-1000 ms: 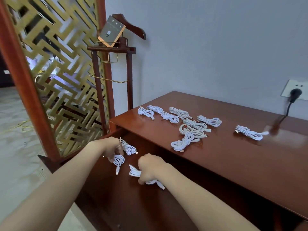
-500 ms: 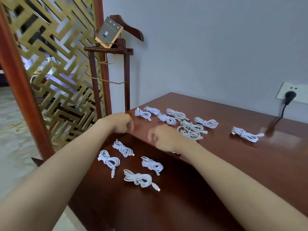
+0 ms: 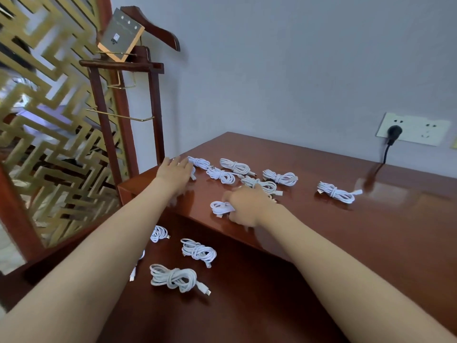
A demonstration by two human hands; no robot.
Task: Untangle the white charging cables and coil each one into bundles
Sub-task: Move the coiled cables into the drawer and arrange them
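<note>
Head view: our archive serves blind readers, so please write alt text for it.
Two bare arms reach over a brown desk strewn with coiled white cables: the left hand lies open beside the far bundles, the right hand grips the front bundle. On a lower surface lie other bundles.

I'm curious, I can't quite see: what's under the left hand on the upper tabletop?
A white cable bundle; only a short bit pokes out beside the left hand. The rest is covered, so its shape cannot be seen.

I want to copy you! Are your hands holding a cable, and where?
The right hand seems to grip a cable bundle by one end; the left hand holds nothing.
</note>
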